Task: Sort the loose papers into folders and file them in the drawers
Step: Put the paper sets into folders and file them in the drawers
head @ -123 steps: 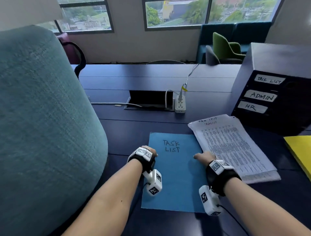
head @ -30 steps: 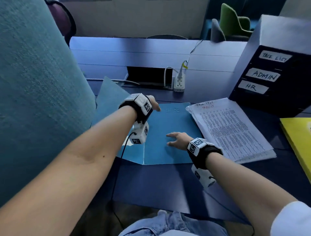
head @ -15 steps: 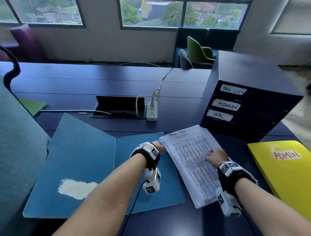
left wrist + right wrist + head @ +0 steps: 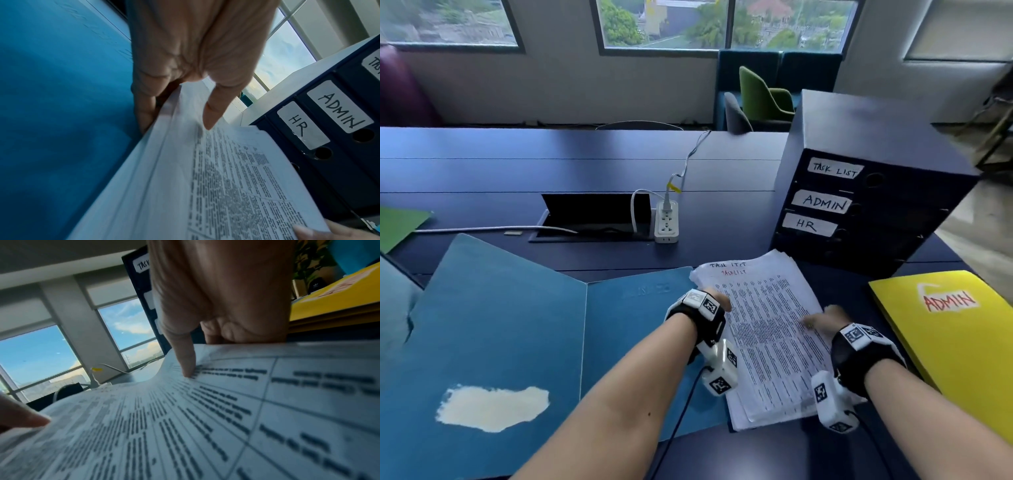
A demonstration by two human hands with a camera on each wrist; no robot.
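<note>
A blue folder [image 4: 517, 325] lies open on the dark table, a pale torn patch on its left flap. At its right edge sits a stack of printed papers [image 4: 767, 342] headed "TASK LIST". My left hand [image 4: 717, 300] grips the stack's left edge. In the left wrist view the thumb [image 4: 209, 116] lies on top and the fingers [image 4: 144, 116] curl beneath. My right hand [image 4: 822, 317] grips the right edge, its thumb [image 4: 186, 363] pressing the top sheet. The stack [image 4: 205, 418] bows upward between them. The dark drawer unit [image 4: 866, 212] is labelled TASK LIST, ADMIN, HR.
A yellow ADMIN folder [image 4: 955, 342] lies to the right of the papers. At the far left edge there is a green folder [image 4: 397, 222], with a teal chair back [image 4: 393, 308] below it. A white power strip [image 4: 666, 222] and an open cable box [image 4: 592, 216] sit behind the blue folder.
The blue folder went from shut to lying open. Both hands left it and took hold of the paper stack's side edges. In the last half second they have hardly moved.
</note>
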